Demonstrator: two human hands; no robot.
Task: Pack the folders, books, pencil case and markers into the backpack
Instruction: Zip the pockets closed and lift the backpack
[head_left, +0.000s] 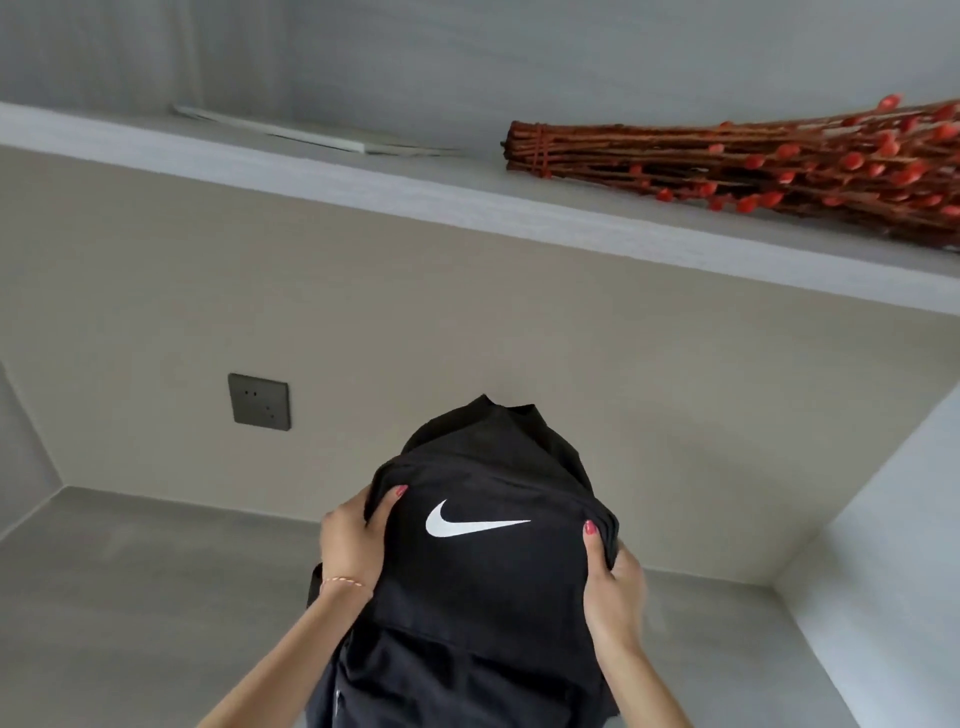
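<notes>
A black backpack (467, 587) with a white swoosh logo stands upright in front of me, its front facing the camera and its top near the wall. My left hand (353, 540) grips the bag's upper left side, thumb over the front fabric. My right hand (613, 577) grips the upper right side, thumb pressed onto the front. No folders, books, pencil case or markers are in view.
A grey desk surface (130, 597) runs under the bag, closed in by a beige wall with a dark socket plate (258, 401). A shelf (363, 176) above holds a bundle of red-budded twigs (753, 161) and a flat white item (311, 136). A side wall (893, 545) rises at right.
</notes>
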